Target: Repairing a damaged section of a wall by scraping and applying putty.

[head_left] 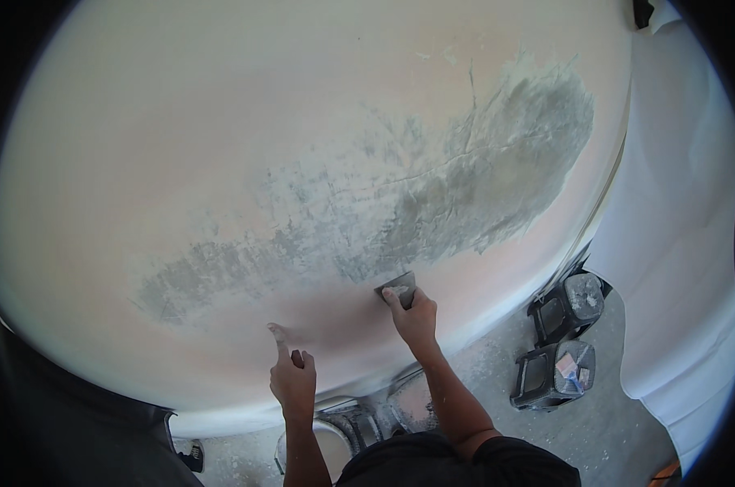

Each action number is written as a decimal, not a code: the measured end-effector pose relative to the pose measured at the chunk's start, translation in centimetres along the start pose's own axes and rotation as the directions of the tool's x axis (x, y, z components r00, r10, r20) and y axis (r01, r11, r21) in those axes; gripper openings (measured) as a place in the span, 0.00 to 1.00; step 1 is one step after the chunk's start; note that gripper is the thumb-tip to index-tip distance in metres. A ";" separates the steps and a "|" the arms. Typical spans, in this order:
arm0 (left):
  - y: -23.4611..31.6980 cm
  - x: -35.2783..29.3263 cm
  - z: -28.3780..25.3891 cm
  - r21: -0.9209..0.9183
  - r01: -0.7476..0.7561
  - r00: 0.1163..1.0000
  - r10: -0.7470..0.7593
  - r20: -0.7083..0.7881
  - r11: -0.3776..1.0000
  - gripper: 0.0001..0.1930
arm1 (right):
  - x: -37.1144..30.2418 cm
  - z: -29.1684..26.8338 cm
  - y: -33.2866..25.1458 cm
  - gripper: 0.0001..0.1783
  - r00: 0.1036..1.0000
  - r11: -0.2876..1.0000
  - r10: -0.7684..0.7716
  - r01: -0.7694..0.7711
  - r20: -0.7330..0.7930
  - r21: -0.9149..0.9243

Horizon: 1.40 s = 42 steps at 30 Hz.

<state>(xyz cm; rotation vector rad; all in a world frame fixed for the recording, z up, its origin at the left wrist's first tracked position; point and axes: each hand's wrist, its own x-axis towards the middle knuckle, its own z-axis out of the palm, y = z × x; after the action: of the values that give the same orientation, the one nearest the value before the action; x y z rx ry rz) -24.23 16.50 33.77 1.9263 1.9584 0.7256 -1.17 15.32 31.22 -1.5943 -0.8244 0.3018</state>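
Observation:
A large pale, curved panel (181,146) spreads out before me, with a long rough patch of grey filler (481,195) running across it. Pinched between the thumb and fingers of my right hand (416,321) is a small dark, flat scraper (405,281) with whitish smears. It rests at or close to the panel just below the filler's lower edge. To its left, my left hand (293,375) points its index finger at the bare pinkish area below the patch; the other fingers are curled. I see nothing in that hand.
Two black stools (582,299) stand on the dusty grey floor (497,365) at the lower right, one bearing a blue-and-pink item (574,372). White sheeting (680,203) hangs at the right, dark sheeting (75,414) at the lower left. A round container (335,428) sits below the panel.

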 end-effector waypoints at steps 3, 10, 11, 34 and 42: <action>-0.3 0.1 -0.1 0.003 -0.010 1.000 0.010 0.012 1.000 0.42 | 0.1 0.7 0.7 0.23 0.999 0.998 -0.030 0.031 -0.033 0.049; 0.0 0.0 0.2 0.005 0.004 1.000 -0.004 -0.012 1.000 0.42 | 0.4 0.5 -0.2 0.22 0.999 0.999 -0.034 0.035 -0.023 0.017; -0.1 -0.1 0.2 0.000 0.003 1.000 -0.003 -0.013 1.000 0.42 | 0.2 0.7 -0.3 0.22 0.998 0.997 -0.055 0.057 -0.037 0.043; -0.3 -0.2 -0.3 -0.011 -0.005 1.000 0.005 -0.004 1.000 0.42 | 0.3 0.6 0.3 0.25 0.990 0.990 -0.118 0.123 -0.071 0.069; 0.6 -1.0 -2.0 -0.103 0.003 0.997 0.006 0.079 0.995 0.44 | 0.7 0.9 -2.6 0.26 0.985 0.983 -0.155 0.162 -0.078 0.090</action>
<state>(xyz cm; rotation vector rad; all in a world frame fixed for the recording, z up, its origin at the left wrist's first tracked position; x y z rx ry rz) -24.75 15.18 35.62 1.8671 1.8357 0.7241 -2.05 16.42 33.69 -1.4327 -0.8638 0.1671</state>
